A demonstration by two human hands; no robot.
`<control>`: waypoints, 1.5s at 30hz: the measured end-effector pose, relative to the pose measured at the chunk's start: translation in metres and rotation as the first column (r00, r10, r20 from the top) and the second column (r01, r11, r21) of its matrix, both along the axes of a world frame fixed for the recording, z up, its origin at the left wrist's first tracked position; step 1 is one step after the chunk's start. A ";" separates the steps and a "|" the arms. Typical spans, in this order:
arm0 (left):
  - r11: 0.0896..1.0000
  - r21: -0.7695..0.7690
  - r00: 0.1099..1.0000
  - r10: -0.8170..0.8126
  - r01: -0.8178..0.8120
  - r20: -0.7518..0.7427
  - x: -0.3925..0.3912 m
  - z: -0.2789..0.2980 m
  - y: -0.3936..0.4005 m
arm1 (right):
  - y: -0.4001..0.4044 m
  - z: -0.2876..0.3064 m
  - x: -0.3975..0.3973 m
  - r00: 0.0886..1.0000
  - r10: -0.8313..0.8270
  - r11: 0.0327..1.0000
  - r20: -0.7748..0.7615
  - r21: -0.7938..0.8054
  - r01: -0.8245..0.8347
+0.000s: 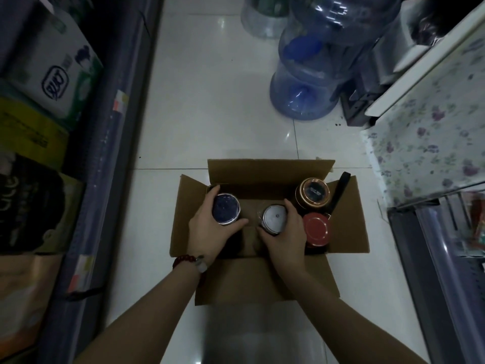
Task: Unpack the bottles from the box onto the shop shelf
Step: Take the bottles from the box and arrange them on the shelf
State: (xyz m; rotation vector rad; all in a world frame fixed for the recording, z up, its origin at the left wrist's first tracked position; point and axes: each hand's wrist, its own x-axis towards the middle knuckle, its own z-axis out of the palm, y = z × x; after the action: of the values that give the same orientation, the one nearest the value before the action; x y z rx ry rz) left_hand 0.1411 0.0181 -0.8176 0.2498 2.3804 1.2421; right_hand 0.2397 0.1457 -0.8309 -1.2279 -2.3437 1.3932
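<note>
An open cardboard box lies on the white tiled floor below me. My left hand grips a bottle with a dark blue top at the box's left side. My right hand is wrapped around a bottle with a silver lid in the middle. To the right stand a red-lidded bottle and a dark bottle with a gold-rimmed cap. A black strap sticks up at the box's right wall.
A shop shelf with packaged goods runs along the left. Large blue water jugs stand on the floor beyond the box. A flower-patterned cabinet and a metal-framed unit line the right side.
</note>
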 end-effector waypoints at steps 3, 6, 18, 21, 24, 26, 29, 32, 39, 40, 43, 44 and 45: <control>0.999 -0.019 0.999 0.035 -0.035 0.004 -0.002 0.025 0.007 | 0.003 0.020 0.006 1.000 -0.030 0.999 -0.008 -0.021 0.030; 0.996 -0.089 0.999 0.019 -0.022 -0.030 -0.004 0.060 0.012 | 0.007 0.053 0.012 1.000 -0.023 1.000 -0.002 -0.020 0.023; 0.973 -0.148 0.955 -0.204 0.174 -0.217 0.005 0.290 0.027 | 0.031 0.292 0.036 0.995 -0.053 0.998 -0.086 0.018 0.055; 0.973 -0.109 0.945 -0.224 0.203 -0.237 0.010 0.361 0.038 | 0.037 0.367 0.042 0.990 -0.060 0.998 -0.129 0.023 0.063; 0.968 -0.064 0.928 -0.252 0.244 -0.275 0.016 0.428 0.049 | 0.041 0.436 0.051 0.981 -0.075 0.993 -0.178 0.077 0.090; 0.957 -0.032 0.917 -0.287 0.290 -0.279 0.018 0.469 0.057 | 0.045 0.480 0.056 0.973 -0.093 0.988 -0.209 0.103 0.117; 0.934 0.022 0.902 -0.338 0.357 -0.269 0.021 0.528 0.070 | 0.053 0.543 0.068 0.958 -0.140 0.981 -0.251 0.098 0.169; 0.908 0.113 0.896 -0.369 0.404 -0.246 0.028 0.587 0.083 | 0.061 0.606 0.087 0.926 -0.194 0.967 -0.324 0.097 0.236; 0.782 0.274 0.826 -0.498 0.560 -0.265 0.061 0.719 0.122 | 0.076 0.743 0.138 0.873 -0.253 0.918 -0.417 0.181 0.353; 0.760 0.294 0.812 -0.510 0.579 -0.284 0.069 0.737 0.129 | 0.077 0.760 0.146 0.855 -0.271 0.905 -0.442 0.186 0.383; 0.690 0.374 0.785 -0.534 0.620 -0.315 0.093 0.788 0.148 | 0.083 0.809 0.168 0.801 -0.304 0.877 -0.516 0.177 0.446; 0.666 0.399 0.776 -0.540 0.631 -0.326 0.101 0.804 0.155 | 0.086 0.823 0.177 0.783 -0.316 0.870 -0.537 0.166 0.465; 0.641 0.421 0.767 -0.545 0.641 -0.338 0.109 0.820 0.162 | 0.088 0.838 0.185 0.759 -0.328 0.862 -0.562 0.150 0.484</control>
State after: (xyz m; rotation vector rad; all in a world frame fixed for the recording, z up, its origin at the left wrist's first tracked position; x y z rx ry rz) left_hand 0.2499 0.1804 0.0021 1.2671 1.7651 1.5109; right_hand 0.4244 0.2332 0.0072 -1.0292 -1.6907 1.0205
